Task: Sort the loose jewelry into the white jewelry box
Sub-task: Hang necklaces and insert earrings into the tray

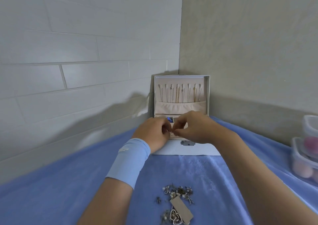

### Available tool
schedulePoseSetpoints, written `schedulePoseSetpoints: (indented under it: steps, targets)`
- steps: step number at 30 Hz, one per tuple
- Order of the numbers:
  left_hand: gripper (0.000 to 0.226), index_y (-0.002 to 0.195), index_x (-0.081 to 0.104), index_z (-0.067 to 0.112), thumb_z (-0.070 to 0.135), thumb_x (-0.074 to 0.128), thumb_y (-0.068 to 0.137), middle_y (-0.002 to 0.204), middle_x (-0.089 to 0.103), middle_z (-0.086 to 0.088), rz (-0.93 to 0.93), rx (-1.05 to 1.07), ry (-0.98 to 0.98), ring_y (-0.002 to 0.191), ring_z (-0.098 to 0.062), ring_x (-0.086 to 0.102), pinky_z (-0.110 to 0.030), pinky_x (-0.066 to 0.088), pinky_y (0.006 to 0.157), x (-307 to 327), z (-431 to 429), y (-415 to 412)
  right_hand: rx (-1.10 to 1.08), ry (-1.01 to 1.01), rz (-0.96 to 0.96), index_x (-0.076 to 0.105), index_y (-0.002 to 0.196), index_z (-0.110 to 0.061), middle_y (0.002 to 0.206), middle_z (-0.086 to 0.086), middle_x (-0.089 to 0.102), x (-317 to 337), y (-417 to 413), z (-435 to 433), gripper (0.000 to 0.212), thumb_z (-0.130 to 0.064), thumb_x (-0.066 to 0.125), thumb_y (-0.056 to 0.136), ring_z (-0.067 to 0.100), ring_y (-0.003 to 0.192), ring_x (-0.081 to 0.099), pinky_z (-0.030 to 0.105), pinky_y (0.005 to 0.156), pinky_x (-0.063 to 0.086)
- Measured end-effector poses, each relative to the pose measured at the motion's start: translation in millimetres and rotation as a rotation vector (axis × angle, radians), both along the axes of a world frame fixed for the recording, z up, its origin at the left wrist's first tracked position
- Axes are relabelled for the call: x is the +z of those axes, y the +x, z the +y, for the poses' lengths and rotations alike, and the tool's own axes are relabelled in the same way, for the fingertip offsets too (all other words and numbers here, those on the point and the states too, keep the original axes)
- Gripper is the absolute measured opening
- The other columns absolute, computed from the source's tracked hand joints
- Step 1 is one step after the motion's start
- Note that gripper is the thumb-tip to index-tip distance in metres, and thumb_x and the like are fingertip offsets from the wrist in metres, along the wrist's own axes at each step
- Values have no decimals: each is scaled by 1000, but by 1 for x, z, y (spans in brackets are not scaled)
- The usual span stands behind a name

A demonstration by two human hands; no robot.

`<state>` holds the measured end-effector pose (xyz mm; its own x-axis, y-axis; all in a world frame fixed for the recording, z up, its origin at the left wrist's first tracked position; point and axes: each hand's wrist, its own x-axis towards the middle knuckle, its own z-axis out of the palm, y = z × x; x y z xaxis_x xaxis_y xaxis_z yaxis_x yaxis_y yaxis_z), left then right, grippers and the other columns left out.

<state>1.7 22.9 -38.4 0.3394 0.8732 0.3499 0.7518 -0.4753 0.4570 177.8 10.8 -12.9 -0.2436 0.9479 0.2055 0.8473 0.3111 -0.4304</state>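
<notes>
Loose jewelry (177, 200), heaped before the white jewelry box (172, 150) for easy reach; left hand (153, 133) and right hand (194, 128) curl fingertip-to-fingertip above its tray, grasped item indiscernible.

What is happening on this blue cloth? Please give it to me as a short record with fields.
Setting: blue cloth in a wall corner
Box: white jewelry box, lid open and upright, chains hanging inside the lid
Hands: left hand and right hand over the box tray, fingers curled, fingertips meeting
Held item: too small to tell
Worn: light blue wristband, left wrist
Still to sort: loose jewelry piled nearest the person, brown card among it
Aside: clear plastic containers, right edge
</notes>
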Motion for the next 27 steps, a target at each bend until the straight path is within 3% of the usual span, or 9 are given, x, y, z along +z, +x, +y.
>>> schedulePoseSetpoints:
  steps: [4, 7, 10, 15, 18, 20, 23, 27]
  targets:
    - [16, 82, 58, 34, 19, 54, 86, 79, 58, 14, 91, -49, -241, 77, -16, 58, -30, 48, 71, 0, -26, -8, 123, -202, -92, 78, 84, -24, 82, -4, 73, -6, -9, -25, 11, -33, 72, 84, 14, 75, 65, 35, 76, 54]
    - [15, 81, 64, 35, 21, 60, 86, 81, 63, 14, 147, -104, -402, 77, -12, 60, -29, 50, 77, -7, -43, -13, 159, -397, -181, 80, 95, -33, 94, -13, 75, -8, -10, -47, 13, -30, 79, 82, 11, 90, 69, 28, 85, 55]
    - [7, 86, 72, 37, 30, 69, 85, 81, 65, 21, 200, -148, -470, 76, -1, 61, -23, 49, 81, -15, -55, -16, 160, -519, -274, 79, 94, -38, 89, -16, 74, -16, -9, -62, 19, -32, 84, 77, 4, 69, 62, 18, 70, 49]
    - [10, 88, 79, 34, 38, 73, 81, 80, 71, 22, 275, -119, -479, 85, -3, 65, -26, 53, 86, -18, -64, -13, 98, -524, -270, 79, 89, -40, 88, -13, 77, -24, -4, -72, 17, -35, 85, 74, -3, 56, 59, 17, 64, 47]
    - [10, 85, 79, 31, 37, 75, 79, 83, 73, 18, 285, -98, -475, 86, -5, 67, -28, 55, 84, -18, -64, -12, 102, -478, -165, 81, 89, -36, 74, -13, 73, -28, -2, -72, 15, -32, 85, 75, 1, 56, 57, 18, 60, 48]
    - [9, 83, 78, 28, 35, 74, 80, 83, 74, 13, 259, -94, -479, 82, -7, 67, -27, 55, 79, -18, -62, -12, 94, -456, -64, 82, 87, -32, 64, -12, 67, -31, 0, -70, 10, -29, 84, 78, 1, 53, 53, 19, 56, 47]
    - [7, 78, 73, 24, 29, 71, 82, 80, 74, 7, 108, -80, -480, 73, -8, 67, -22, 50, 63, -17, -60, -11, 56, -422, 36, 81, 79, -32, 68, -8, 68, -36, 5, -65, 4, -33, 85, 78, 5, 57, 51, 19, 55, 45]
    - [8, 76, 64, 19, 18, 65, 84, 90, 77, 3, -113, -81, -523, 79, -12, 72, -24, 50, 59, -19, -60, -10, 42, -453, 61, 81, 83, -26, 62, -7, 65, -40, 8, -64, 6, -31, 82, 81, 5, 52, 51, 17, 51, 44]
